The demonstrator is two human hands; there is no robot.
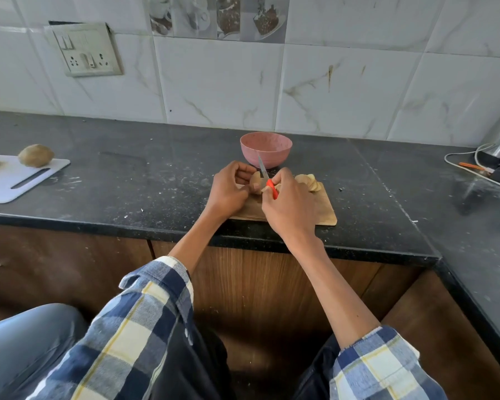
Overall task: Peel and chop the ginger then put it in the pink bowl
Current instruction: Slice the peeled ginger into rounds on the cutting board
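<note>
Wood grain shows on the small rectangular cutting board (324, 210), which lies on a speckled black stone counter (127, 183), and above it the left hand (228, 192) curls its fingers round a knobbly tan piece of ginger (255, 183). The right hand (290, 206) grips a knife (267, 177) by its smooth red handle, the thin steel blade slanting up across the ginger. Pale round slices (311, 181) lie stacked on the board's far right, and the matte pink bowl (266, 150) stands just behind the board.
</note>
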